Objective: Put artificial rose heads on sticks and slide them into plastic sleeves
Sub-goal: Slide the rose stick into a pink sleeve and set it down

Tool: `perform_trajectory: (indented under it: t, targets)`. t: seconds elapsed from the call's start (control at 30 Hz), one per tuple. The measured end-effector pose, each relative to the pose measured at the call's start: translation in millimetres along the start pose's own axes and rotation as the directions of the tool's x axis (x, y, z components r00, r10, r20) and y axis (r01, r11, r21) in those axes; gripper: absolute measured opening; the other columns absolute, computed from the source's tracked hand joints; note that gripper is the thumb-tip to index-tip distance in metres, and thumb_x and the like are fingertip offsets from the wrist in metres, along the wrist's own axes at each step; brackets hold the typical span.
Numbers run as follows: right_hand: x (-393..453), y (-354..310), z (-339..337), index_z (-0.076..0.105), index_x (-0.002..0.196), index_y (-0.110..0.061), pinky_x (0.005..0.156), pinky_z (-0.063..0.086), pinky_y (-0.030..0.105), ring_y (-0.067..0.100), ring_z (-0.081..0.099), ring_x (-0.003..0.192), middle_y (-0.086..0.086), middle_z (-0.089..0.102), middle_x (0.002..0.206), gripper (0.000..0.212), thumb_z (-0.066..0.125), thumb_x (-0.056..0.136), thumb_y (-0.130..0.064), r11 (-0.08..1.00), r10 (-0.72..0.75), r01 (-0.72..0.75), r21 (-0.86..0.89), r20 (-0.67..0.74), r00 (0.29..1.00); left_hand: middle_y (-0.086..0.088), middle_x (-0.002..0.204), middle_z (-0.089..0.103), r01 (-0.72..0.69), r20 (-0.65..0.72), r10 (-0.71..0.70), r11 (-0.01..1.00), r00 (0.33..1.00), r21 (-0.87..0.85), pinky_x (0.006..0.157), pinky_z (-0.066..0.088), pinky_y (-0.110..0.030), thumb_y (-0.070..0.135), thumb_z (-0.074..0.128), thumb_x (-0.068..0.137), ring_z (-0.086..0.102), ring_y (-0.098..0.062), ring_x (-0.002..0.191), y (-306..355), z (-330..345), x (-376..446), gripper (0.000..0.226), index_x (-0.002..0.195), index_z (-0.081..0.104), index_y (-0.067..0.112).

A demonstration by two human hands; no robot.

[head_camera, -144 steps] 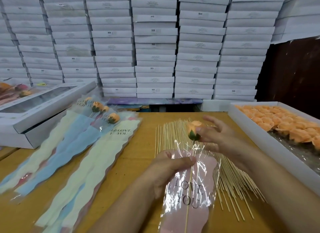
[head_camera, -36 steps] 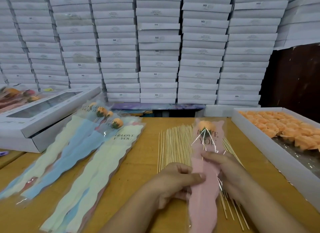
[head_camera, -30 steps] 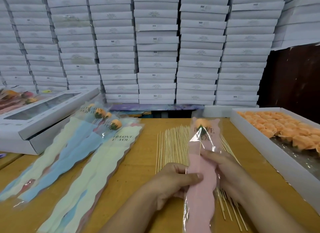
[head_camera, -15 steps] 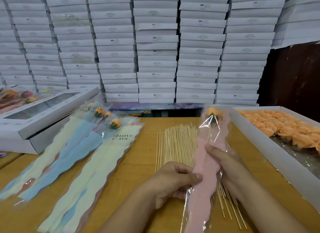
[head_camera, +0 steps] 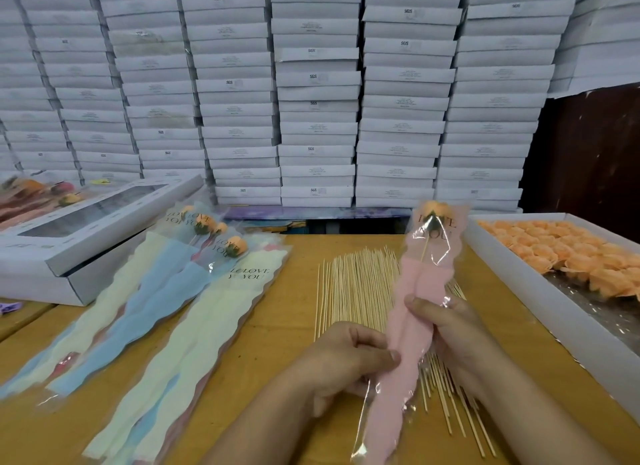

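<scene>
A pink plastic sleeve (head_camera: 417, 291) printed "I LOVE YOU" stands tilted up off the table, held by both hands. Inside its clear top sits an orange rose head (head_camera: 433, 209) on a thin stick (head_camera: 426, 244). My left hand (head_camera: 349, 357) pinches the sleeve's left edge low down. My right hand (head_camera: 450, 329) wraps the sleeve's middle from the right, thumb across the front. Beneath lies a spread of bare wooden sticks (head_camera: 353, 288). A white tray of loose orange rose heads (head_camera: 568, 253) sits at the right.
Several finished sleeved roses (head_camera: 221, 246) and pastel sleeves (head_camera: 194, 329) lie in a fan on the left of the wooden table (head_camera: 277, 326). A windowed white box (head_camera: 86, 222) stands at far left. Stacks of white boxes (head_camera: 311, 94) wall off the back.
The rose on its stick has been slid fully into the pink sleeve. Both hands then lifted the sleeve and tilted its top from over the sticks toward the right.
</scene>
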State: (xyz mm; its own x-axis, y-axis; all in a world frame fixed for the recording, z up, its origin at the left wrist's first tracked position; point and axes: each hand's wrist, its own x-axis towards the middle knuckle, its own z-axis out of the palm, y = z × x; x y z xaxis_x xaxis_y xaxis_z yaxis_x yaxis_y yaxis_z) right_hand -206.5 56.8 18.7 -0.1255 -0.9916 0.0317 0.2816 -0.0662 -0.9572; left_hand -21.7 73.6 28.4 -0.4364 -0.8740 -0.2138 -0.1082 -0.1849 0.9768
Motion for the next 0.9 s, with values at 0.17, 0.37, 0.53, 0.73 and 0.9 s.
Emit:
perform_trajectory:
  t: [0.17, 0.37, 0.53, 0.73, 0.9]
  targets:
    - [-1.1, -4.1, 6.1, 0.075, 0.099, -0.014, 0.047, 0.052, 0.025, 0.017, 0.069, 0.062, 0.010, 0.075, 0.085, 0.035, 0.067, 0.078, -0.041, 0.994, 0.071, -0.078, 0.078, 0.093, 0.993, -0.011, 0.094, 0.074, -0.011, -0.071, 0.006, 0.997, 0.997, -0.074, 0.056, 0.060, -0.027, 0.006, 0.077, 0.085, 0.071, -0.020, 0.079, 5.5, -7.1, 1.2, 0.009, 0.093, 0.074, 0.007]
    - [6.0, -5.5, -5.0, 0.067, 0.114, -0.013, 0.044, 0.047, 0.022, 0.010, 0.063, 0.058, 0.003, 0.075, 0.081, 0.032, 0.052, 0.098, -0.037, 0.990, 0.103, -0.107, 0.095, 0.047, 0.994, -0.008, 0.088, 0.077, -0.125, -0.273, 0.110, 0.991, 0.956, -0.039, 0.055, 0.057, -0.026, 0.011, 0.070, 0.090, 0.074, -0.016, 0.073, 41.4, -59.0, -9.7, 0.006, 0.091, 0.074, 0.007]
    - [4.3, -5.4, -4.9, 0.066, 0.117, -0.014, 0.050, 0.048, 0.024, 0.011, 0.064, 0.062, 0.003, 0.075, 0.085, 0.029, 0.057, 0.096, -0.032, 0.994, 0.095, -0.099, 0.054, 0.067, 0.993, -0.007, 0.079, 0.069, -0.057, -0.607, 0.192, 0.970, 0.771, 0.234, 0.060, 0.054, -0.026, 0.007, 0.065, 0.094, 0.062, -0.019, 0.067, 59.9, -139.3, -19.6, 0.010, 0.087, 0.072, 0.008]
    - [4.4, -5.2, -2.1, 0.066, 0.117, -0.013, 0.049, 0.048, 0.022, 0.011, 0.063, 0.061, 0.003, 0.074, 0.084, 0.027, 0.056, 0.097, -0.028, 0.994, 0.096, -0.099, 0.041, 0.069, 0.993, -0.015, 0.087, 0.065, 0.130, -0.863, 0.232, 0.938, 0.448, 0.320, 0.083, 0.052, -0.042, 0.004, 0.061, 0.094, 0.060, -0.030, 0.075, 30.1, -237.5, -32.8, 0.021, 0.112, 0.071, 0.001]
    - [4.9, -3.8, -2.6, 0.066, 0.117, -0.013, 0.049, 0.049, 0.023, 0.011, 0.064, 0.062, 0.003, 0.075, 0.084, 0.026, 0.054, 0.099, -0.028, 0.996, 0.084, -0.086, 0.021, 0.074, 0.994, -0.019, 0.108, 0.065, 0.443, -0.889, 0.306, 0.782, 0.340, 0.438, 0.072, 0.056, -0.046, 0.009, 0.061, 0.085, 0.065, -0.040, 0.084, -3.9, -269.8, -56.9, 0.058, 0.140, 0.045, 0.019]
